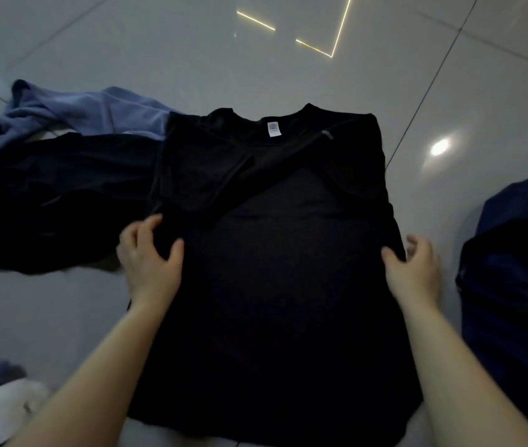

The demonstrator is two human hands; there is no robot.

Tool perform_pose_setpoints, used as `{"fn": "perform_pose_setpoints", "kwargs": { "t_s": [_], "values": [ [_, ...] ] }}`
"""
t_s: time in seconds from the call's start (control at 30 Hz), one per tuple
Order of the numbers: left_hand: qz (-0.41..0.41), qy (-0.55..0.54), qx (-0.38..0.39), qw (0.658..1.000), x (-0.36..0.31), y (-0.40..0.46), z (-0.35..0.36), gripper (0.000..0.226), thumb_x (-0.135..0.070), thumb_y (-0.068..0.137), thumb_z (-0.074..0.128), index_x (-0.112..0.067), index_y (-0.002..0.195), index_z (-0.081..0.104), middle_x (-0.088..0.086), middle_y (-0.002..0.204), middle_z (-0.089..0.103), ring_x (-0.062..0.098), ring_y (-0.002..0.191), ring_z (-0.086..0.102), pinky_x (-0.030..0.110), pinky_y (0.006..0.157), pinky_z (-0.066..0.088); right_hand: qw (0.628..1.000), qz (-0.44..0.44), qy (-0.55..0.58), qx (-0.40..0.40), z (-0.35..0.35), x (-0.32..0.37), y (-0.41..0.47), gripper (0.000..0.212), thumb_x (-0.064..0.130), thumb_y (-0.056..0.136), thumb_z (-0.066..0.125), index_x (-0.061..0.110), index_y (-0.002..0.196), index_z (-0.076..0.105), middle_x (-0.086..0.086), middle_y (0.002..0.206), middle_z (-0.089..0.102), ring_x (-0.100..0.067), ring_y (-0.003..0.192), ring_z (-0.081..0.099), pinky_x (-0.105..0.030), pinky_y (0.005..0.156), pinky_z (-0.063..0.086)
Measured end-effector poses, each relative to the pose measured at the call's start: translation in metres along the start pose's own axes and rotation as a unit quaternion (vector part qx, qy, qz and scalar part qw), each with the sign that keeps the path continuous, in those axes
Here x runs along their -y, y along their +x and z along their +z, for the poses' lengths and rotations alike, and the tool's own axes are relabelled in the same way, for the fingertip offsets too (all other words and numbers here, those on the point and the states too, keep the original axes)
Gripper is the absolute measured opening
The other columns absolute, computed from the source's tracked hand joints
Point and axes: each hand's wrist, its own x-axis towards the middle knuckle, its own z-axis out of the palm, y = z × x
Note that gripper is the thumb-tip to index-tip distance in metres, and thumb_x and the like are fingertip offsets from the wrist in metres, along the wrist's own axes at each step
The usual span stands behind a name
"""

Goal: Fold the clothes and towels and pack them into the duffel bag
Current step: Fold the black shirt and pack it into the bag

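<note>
Floor (288,59): glossy tile. 1 black T-shirt (275,269) flat at centre, sleeves folded in, collar far side. 1 dark garment (46,188) left, touching shirt. 1 navy duffel bag (514,269) right; contents not visible. 1 blue garment (79,108) far left. L hand (150,256) grips shirt's left edge; R hand (414,269) pinches right edge.

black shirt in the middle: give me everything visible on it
The black long-sleeved knit shirt lies flat on the glossy tiled floor, neck away from the person, a white neck label showing inside the collar. Both sleeves are folded across the chest. The left hand pinches its left side edge; the right hand grips the right edge. Its left shoulder overlaps other dark clothing.
</note>
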Motion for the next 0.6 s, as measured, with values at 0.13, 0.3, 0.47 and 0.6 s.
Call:
{"fn": "perform_pose_setpoints", "kwargs": {
  "t_s": [0.13, 0.3, 0.47, 0.6],
  "values": [
    [-0.198, -0.005, 0.047, 0.979, 0.034, -0.066, -0.027, 0.055, -0.024, 0.084, 0.070, -0.012, 0.133, 0.047, 0.019, 0.129, 0.048, 0.036, 0.119, 0.044, 0.045, 0.101, 0.036, 0.992, 0.091, 0.012, 0.089, -0.016, -0.051, -0.054, 0.053, 0.027, 0.086, 0.070, 0.012, 0.131, 0.046, -0.013, 0.128, 0.056, -0.034, 0.109, 0.055, -0.043, 0.091, 0.048],
    [-0.307, -0.148, 0.192, 0.920, 0.052, -0.111, -0.072, 0.025, -0.014, 0.083, 0.073, -0.010, 0.104, 0.061, 0.013, 0.102, 0.066, 0.030, 0.096, 0.063, 0.040, 0.086, 0.049, 0.907, 0.166, 0.142, 0.360, -0.051, -0.054, -0.096, 0.033, 0.013, 0.082, 0.073, 0.017, 0.110, 0.058, -0.005, 0.105, 0.066, -0.022, 0.094, 0.061, -0.036, 0.087, 0.046],
    [-0.324, -0.226, 0.317, 0.862, 0.044, -0.148, -0.111, 0.033, 0.000, 0.084, 0.068, -0.005, 0.115, 0.060, 0.005, 0.090, 0.066, 0.019, 0.079, 0.063, 0.029, 0.073, 0.051, 0.857, 0.167, -0.036, 0.486, -0.077, -0.074, -0.150, 0.018, 0.011, 0.082, 0.071, 0.015, 0.097, 0.062, -0.003, 0.088, 0.066, -0.018, 0.079, 0.057, -0.029, 0.072, 0.041],
    [-0.318, -0.212, 0.337, 0.860, 0.040, -0.162, -0.127, 0.028, -0.004, 0.089, 0.063, -0.005, 0.116, 0.060, 0.008, 0.090, 0.065, 0.018, 0.074, 0.060, 0.021, 0.053, 0.051, 0.887, 0.142, -0.111, 0.426, -0.088, -0.091, -0.183, 0.014, 0.010, 0.086, 0.068, 0.007, 0.099, 0.062, -0.009, 0.103, 0.064, -0.024, 0.091, 0.058, -0.027, 0.066, 0.044]
  ]
}}
